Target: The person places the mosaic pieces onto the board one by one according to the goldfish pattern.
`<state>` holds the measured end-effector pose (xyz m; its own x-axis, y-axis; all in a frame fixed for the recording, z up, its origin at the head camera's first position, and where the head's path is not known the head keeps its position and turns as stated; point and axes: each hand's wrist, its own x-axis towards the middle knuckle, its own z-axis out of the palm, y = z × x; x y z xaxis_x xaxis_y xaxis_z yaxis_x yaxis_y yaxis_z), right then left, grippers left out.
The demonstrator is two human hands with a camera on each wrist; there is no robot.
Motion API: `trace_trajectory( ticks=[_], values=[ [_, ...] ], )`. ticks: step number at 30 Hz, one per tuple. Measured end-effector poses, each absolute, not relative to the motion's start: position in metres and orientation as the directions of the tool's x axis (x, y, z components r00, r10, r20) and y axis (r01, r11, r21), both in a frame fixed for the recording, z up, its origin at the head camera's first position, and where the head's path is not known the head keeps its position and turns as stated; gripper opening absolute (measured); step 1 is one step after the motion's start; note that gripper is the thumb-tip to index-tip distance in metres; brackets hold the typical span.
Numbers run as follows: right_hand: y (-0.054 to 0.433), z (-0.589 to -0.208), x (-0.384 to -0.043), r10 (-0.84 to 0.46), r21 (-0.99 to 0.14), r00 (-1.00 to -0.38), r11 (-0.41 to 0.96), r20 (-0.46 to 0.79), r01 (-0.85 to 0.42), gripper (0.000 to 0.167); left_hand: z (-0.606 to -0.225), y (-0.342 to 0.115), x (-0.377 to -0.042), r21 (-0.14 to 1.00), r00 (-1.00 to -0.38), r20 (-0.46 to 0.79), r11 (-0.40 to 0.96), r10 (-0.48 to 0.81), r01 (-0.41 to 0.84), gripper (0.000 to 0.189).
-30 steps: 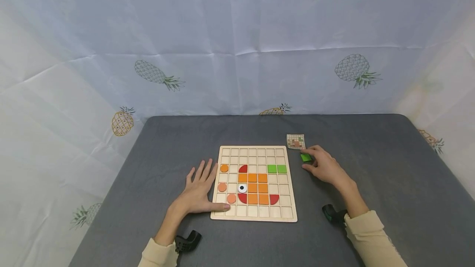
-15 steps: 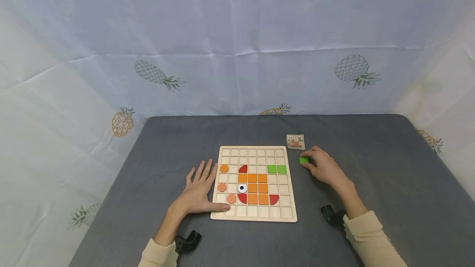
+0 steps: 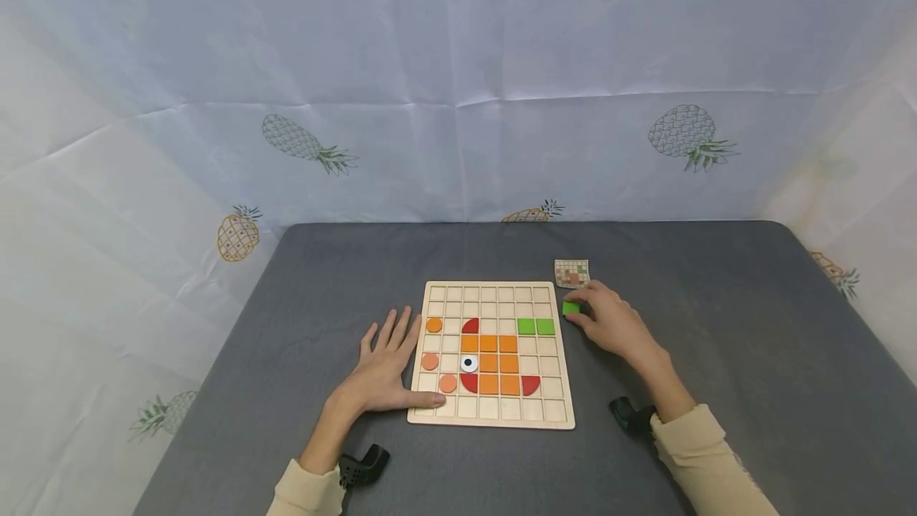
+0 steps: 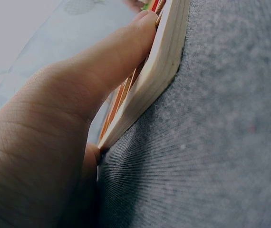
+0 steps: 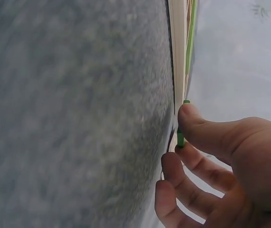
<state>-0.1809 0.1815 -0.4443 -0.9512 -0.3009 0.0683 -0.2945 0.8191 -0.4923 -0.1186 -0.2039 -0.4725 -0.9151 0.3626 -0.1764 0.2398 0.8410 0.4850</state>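
A wooden grid board (image 3: 491, 412) lies flat on the grey table. It bears orange squares (image 3: 488, 363), red quarter-circle pieces (image 3: 530, 385), a white eye piece (image 3: 469, 363), several round orange and salmon pieces (image 3: 430, 361) and two green squares (image 3: 536, 326). My left hand (image 3: 387, 373) is spread at the board's left side, its thumb lying over the lower left corner; the left wrist view shows the thumb (image 4: 111, 61) on the rim. Just right of the board, my right hand (image 3: 612, 321) pinches a green square tile (image 3: 571, 307) between thumb and fingers.
A small printed pattern card (image 3: 571, 273) lies beyond the board's upper right corner, close to the right hand's fingers. Behind the grey table (image 3: 716, 285) hangs a pale curtain (image 3: 458, 62) with pineapple prints. Each wrist wears a black camera mount (image 3: 364, 466).
My right hand has taken the green tile between its fingers and moved left with it, close to the board's right edge. The left hand has stayed in place.
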Motion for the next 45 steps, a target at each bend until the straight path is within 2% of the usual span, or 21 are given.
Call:
trace_trajectory(
  ticks=[9,25,45],
  values=[
    [0.162,-0.440,-0.183,-0.302,-0.504,-0.953,0.818,0.036,-0.278,0.030,-0.473,-0.205,-0.118,0.489,-0.915,-0.173,0.838,0.364,0.241,0.139],
    [0.137,-0.442,-0.190,-0.373,-0.508,-0.924,0.783,0.080,-0.360,0.029,-0.473,-0.204,-0.119,0.493,-0.916,-0.171,0.837,0.362,0.238,0.139],
    [0.126,-0.445,-0.193,-0.398,-0.570,-0.916,0.742,0.050,-0.353,0.028,-0.472,-0.204,-0.118,0.493,-0.916,-0.165,0.835,0.367,0.246,0.140]
  ],
)
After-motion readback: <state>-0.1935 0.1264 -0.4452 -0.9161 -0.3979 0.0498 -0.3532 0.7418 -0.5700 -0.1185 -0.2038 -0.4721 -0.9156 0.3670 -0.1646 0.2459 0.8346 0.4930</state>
